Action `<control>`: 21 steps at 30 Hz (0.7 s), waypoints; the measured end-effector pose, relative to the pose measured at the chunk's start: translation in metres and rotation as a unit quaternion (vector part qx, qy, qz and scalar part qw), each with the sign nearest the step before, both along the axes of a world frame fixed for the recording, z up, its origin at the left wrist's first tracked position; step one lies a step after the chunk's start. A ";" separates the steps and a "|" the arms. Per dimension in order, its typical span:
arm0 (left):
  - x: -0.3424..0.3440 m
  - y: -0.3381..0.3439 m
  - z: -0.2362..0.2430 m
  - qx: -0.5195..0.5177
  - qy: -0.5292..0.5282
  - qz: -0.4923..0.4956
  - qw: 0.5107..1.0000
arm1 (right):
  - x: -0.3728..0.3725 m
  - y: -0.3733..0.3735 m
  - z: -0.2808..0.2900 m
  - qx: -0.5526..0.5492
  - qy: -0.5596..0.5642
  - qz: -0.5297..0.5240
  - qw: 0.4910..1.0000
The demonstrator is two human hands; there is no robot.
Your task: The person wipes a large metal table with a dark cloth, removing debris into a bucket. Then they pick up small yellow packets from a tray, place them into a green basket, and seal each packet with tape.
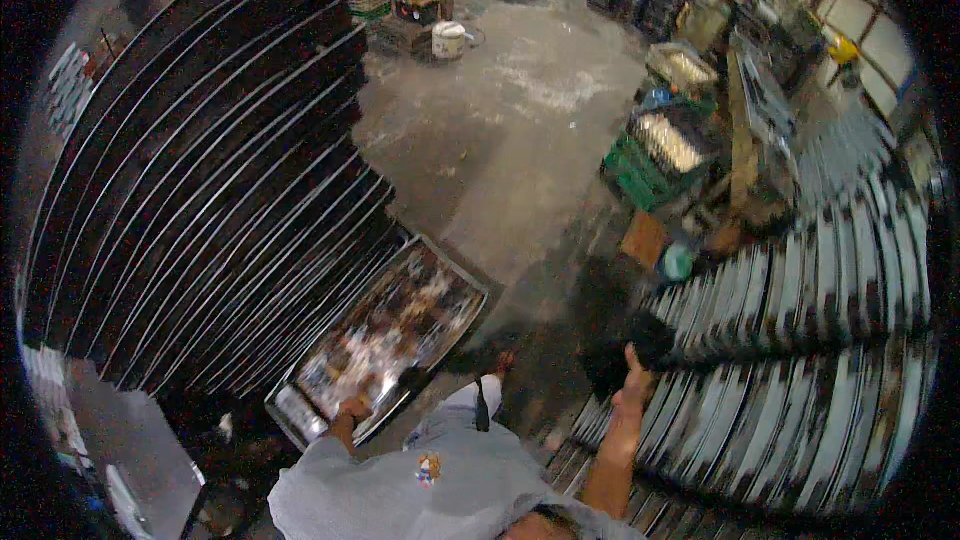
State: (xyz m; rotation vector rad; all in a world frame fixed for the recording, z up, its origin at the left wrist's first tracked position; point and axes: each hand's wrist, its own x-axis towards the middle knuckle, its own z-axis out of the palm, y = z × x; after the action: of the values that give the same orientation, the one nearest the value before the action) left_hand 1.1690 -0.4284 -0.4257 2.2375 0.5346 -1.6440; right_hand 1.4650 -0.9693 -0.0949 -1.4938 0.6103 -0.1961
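Head view: left hand [354, 408] is at the near end of the blotchy metal tray [297, 410], fingers bent, can't tell if they grip it; tray runs ahead and rightward from those fingers, dark tray stack [220, 200] beyond them on the left. Right hand [628, 388] seen edge-on, fingers look extended, nothing visible in hold; grey metal slats [770, 290] sit to their right, teal bucket [677, 262] and green crate [640, 168] farther ahead of them.

Head-worn fisheye — looking down, wide
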 end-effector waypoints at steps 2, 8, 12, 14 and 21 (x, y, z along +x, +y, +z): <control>0.091 -0.028 -0.008 -0.008 -0.043 -0.038 0.998 | 0.057 -0.043 -0.032 0.123 0.074 -0.007 0.990; 0.458 -0.108 0.140 -0.169 -0.367 0.081 0.911 | 0.248 -0.079 -0.009 0.276 0.054 0.051 0.958; 0.654 -0.101 0.239 -0.243 -0.517 0.143 0.808 | 0.387 -0.096 -0.036 0.309 -0.090 0.119 0.939; 0.710 -0.071 0.227 -0.212 -0.497 0.196 0.818 | 0.456 -0.058 -0.016 0.288 -0.075 0.182 0.937; 0.680 0.023 0.016 -0.068 -0.331 0.285 0.897 | 0.796 0.092 -0.045 0.220 -0.035 0.232 0.947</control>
State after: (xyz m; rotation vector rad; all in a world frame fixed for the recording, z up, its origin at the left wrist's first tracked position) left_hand 1.8493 -0.4057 -0.4092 2.0753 0.7505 -0.5632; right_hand 2.2612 -0.8769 -0.1398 -1.1481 0.2102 0.2399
